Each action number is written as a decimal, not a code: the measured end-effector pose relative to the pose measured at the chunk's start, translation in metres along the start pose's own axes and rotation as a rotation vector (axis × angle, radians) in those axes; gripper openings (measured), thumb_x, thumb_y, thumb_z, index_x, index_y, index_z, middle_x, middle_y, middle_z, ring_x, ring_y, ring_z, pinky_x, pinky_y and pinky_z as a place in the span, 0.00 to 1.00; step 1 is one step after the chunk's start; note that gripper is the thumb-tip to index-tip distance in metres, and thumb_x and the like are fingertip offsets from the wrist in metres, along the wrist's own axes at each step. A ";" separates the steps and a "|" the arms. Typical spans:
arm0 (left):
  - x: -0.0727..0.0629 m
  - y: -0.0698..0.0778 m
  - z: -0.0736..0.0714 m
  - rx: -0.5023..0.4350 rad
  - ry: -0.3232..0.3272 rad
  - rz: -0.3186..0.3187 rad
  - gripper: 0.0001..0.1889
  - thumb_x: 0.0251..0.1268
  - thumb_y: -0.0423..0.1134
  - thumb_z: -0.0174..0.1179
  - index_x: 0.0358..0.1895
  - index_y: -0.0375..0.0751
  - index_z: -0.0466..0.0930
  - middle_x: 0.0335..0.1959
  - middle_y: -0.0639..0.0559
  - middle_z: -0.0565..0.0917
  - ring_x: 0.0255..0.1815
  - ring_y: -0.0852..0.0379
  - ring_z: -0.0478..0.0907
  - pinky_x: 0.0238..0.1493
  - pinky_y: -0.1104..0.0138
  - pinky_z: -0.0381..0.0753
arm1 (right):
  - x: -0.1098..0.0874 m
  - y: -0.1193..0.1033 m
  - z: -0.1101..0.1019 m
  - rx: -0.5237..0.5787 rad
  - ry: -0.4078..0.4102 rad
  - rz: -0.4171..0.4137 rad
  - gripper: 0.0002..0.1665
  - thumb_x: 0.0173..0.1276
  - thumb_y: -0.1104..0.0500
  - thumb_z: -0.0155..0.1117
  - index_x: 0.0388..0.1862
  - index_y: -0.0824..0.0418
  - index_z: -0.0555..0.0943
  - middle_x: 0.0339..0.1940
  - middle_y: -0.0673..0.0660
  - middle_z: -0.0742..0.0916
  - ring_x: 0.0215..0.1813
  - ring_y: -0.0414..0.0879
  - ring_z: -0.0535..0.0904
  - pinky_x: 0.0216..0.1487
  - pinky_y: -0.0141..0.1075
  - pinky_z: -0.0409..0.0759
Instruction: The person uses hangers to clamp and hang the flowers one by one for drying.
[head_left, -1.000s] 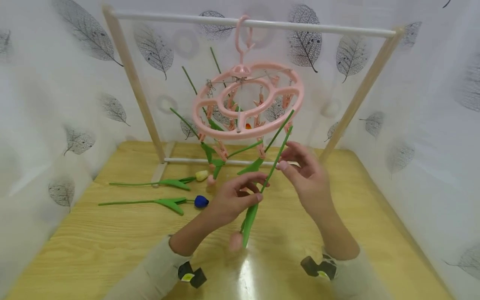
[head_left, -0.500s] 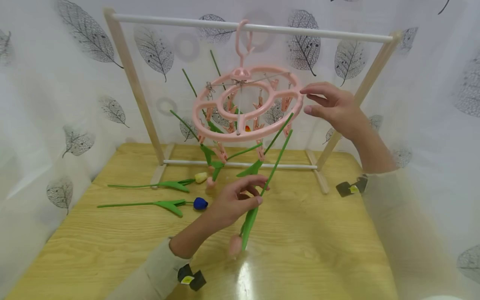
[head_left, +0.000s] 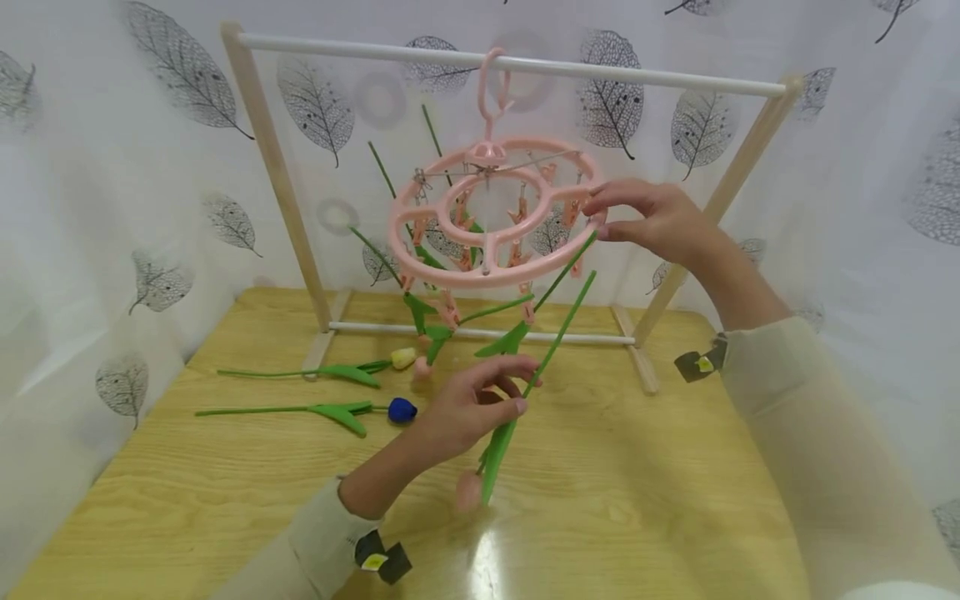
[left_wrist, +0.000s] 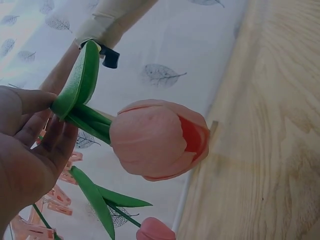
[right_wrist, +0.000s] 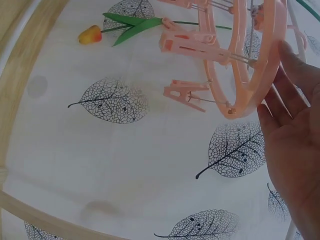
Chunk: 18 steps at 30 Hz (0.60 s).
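My left hand [head_left: 453, 412] pinches the green stem of a pink artificial tulip [left_wrist: 150, 140], its bloom pointing down over the table and its stem slanting up to the right. In the head view, my right hand [head_left: 660, 221] grips the right rim of a pink round clip hanger [head_left: 442, 277] between thumb and fingers. Several tulips hang upside down from the hanger's clips, among them one with a broad green leaf [head_left: 510, 340]. The right wrist view shows a bare pink clip [right_wrist: 185, 95] beside the rim and a red-yellow tulip [right_wrist: 90, 35] behind.
The hanger hooks over the white top bar [head_left: 637, 73] of a wooden stand. On the table's left lie a yellow tulip [head_left: 402, 358] and a blue tulip [head_left: 402, 410]. A leaf-printed white curtain [head_left: 172, 325] surrounds the wooden table [head_left: 225, 500].
My right hand has left the tulip's stem, moved up and right to the hanger, and now holds its rim. My left hand stays put with the pink tulip.
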<state>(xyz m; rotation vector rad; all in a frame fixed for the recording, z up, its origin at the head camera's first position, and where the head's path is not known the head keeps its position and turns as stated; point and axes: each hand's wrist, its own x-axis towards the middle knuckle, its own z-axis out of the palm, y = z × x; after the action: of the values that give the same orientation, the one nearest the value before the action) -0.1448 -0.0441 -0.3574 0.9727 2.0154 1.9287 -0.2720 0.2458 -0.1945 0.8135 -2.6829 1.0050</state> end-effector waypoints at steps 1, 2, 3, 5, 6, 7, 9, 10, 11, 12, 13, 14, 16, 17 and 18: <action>0.000 0.000 0.000 0.000 -0.004 0.000 0.22 0.74 0.32 0.59 0.68 0.51 0.75 0.59 0.45 0.81 0.50 0.51 0.79 0.46 0.64 0.84 | 0.000 0.000 0.002 -0.022 0.003 -0.013 0.18 0.66 0.60 0.73 0.55 0.59 0.86 0.61 0.48 0.84 0.68 0.38 0.72 0.74 0.42 0.67; 0.000 0.000 0.000 0.001 -0.009 0.001 0.22 0.74 0.32 0.59 0.68 0.51 0.75 0.59 0.45 0.81 0.50 0.51 0.79 0.46 0.64 0.84 | 0.000 0.000 0.004 -0.038 0.007 -0.031 0.16 0.66 0.61 0.73 0.53 0.60 0.87 0.59 0.47 0.85 0.66 0.36 0.72 0.72 0.39 0.68; 0.000 0.000 -0.001 0.004 -0.013 0.000 0.22 0.74 0.32 0.59 0.68 0.51 0.75 0.59 0.46 0.81 0.50 0.52 0.79 0.46 0.64 0.84 | -0.001 0.000 0.006 -0.044 0.012 -0.057 0.15 0.65 0.63 0.73 0.51 0.62 0.88 0.57 0.47 0.85 0.64 0.34 0.73 0.71 0.36 0.68; -0.001 -0.001 -0.001 0.008 -0.020 -0.002 0.22 0.74 0.32 0.59 0.68 0.52 0.75 0.59 0.45 0.81 0.49 0.52 0.79 0.45 0.64 0.84 | -0.003 0.000 0.010 -0.051 0.019 -0.098 0.12 0.64 0.65 0.73 0.48 0.63 0.89 0.53 0.43 0.86 0.61 0.31 0.73 0.66 0.29 0.68; -0.001 -0.001 -0.001 0.009 -0.024 -0.003 0.22 0.73 0.32 0.59 0.68 0.52 0.75 0.59 0.45 0.81 0.49 0.52 0.79 0.45 0.65 0.84 | -0.004 0.000 0.012 -0.052 0.024 -0.116 0.11 0.64 0.66 0.73 0.46 0.63 0.89 0.52 0.41 0.85 0.60 0.30 0.73 0.65 0.27 0.68; -0.001 -0.002 -0.001 0.010 -0.028 -0.002 0.22 0.73 0.32 0.59 0.68 0.51 0.75 0.59 0.44 0.81 0.49 0.52 0.79 0.45 0.64 0.84 | -0.006 0.000 0.014 -0.051 0.028 -0.134 0.11 0.64 0.67 0.73 0.46 0.63 0.89 0.50 0.39 0.85 0.59 0.29 0.73 0.64 0.26 0.68; 0.000 -0.003 0.000 0.012 -0.038 0.002 0.22 0.73 0.32 0.59 0.68 0.50 0.75 0.59 0.43 0.81 0.49 0.52 0.79 0.45 0.64 0.84 | -0.009 -0.001 0.017 -0.053 0.041 -0.162 0.10 0.63 0.68 0.72 0.45 0.62 0.90 0.49 0.38 0.85 0.58 0.29 0.73 0.63 0.25 0.68; 0.000 -0.004 0.000 0.012 -0.044 0.004 0.22 0.73 0.32 0.59 0.68 0.50 0.75 0.59 0.43 0.81 0.49 0.53 0.79 0.45 0.64 0.84 | -0.011 -0.002 0.019 -0.060 0.045 -0.178 0.11 0.63 0.68 0.73 0.44 0.61 0.90 0.48 0.37 0.85 0.58 0.28 0.73 0.63 0.25 0.68; 0.000 -0.005 0.000 0.012 -0.051 0.003 0.22 0.73 0.32 0.59 0.67 0.49 0.75 0.59 0.43 0.81 0.49 0.53 0.79 0.45 0.64 0.84 | -0.012 -0.003 0.021 -0.068 0.050 -0.201 0.11 0.63 0.68 0.73 0.44 0.61 0.90 0.48 0.39 0.86 0.58 0.28 0.73 0.63 0.25 0.68; 0.000 -0.005 0.000 0.012 -0.057 0.003 0.22 0.73 0.32 0.59 0.67 0.49 0.75 0.59 0.43 0.81 0.49 0.53 0.79 0.46 0.64 0.84 | -0.013 -0.003 0.024 -0.068 0.052 -0.233 0.12 0.62 0.69 0.73 0.44 0.61 0.90 0.48 0.43 0.87 0.57 0.29 0.73 0.63 0.25 0.68; 0.000 -0.005 0.000 0.012 -0.063 -0.001 0.22 0.73 0.32 0.59 0.67 0.49 0.75 0.59 0.44 0.81 0.49 0.53 0.79 0.46 0.64 0.84 | -0.014 -0.004 0.026 -0.070 0.055 -0.270 0.13 0.60 0.71 0.73 0.44 0.62 0.90 0.48 0.46 0.88 0.57 0.29 0.74 0.62 0.26 0.68; 0.000 -0.005 0.000 0.012 -0.070 -0.005 0.22 0.73 0.32 0.59 0.67 0.50 0.75 0.59 0.44 0.81 0.49 0.53 0.79 0.46 0.65 0.84 | -0.015 -0.006 0.029 -0.068 0.057 -0.311 0.14 0.59 0.72 0.74 0.44 0.62 0.90 0.47 0.50 0.89 0.57 0.30 0.74 0.62 0.26 0.68; 0.000 -0.005 -0.001 0.010 -0.083 -0.009 0.22 0.73 0.32 0.59 0.67 0.50 0.76 0.59 0.46 0.81 0.49 0.53 0.79 0.46 0.65 0.84 | -0.016 -0.007 0.034 -0.057 0.060 -0.395 0.16 0.55 0.76 0.74 0.43 0.65 0.89 0.46 0.56 0.89 0.56 0.31 0.76 0.61 0.26 0.70; -0.001 -0.005 -0.001 0.009 -0.088 -0.008 0.22 0.73 0.32 0.59 0.67 0.50 0.76 0.59 0.46 0.80 0.49 0.53 0.79 0.46 0.65 0.84 | -0.016 -0.008 0.036 -0.046 0.062 -0.431 0.18 0.53 0.77 0.74 0.43 0.66 0.89 0.45 0.56 0.89 0.55 0.32 0.76 0.60 0.26 0.70; -0.001 -0.004 -0.001 0.007 -0.093 -0.007 0.22 0.73 0.32 0.59 0.67 0.50 0.76 0.59 0.46 0.80 0.49 0.53 0.79 0.46 0.65 0.84 | -0.017 -0.009 0.039 -0.029 0.064 -0.463 0.19 0.52 0.79 0.74 0.43 0.67 0.89 0.44 0.57 0.90 0.55 0.32 0.77 0.60 0.26 0.71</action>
<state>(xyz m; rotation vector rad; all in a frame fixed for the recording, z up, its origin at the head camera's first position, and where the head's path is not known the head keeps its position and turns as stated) -0.1461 -0.0450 -0.3615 1.0350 1.9736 1.8381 -0.2517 0.2222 -0.2244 1.2906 -2.2873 0.8547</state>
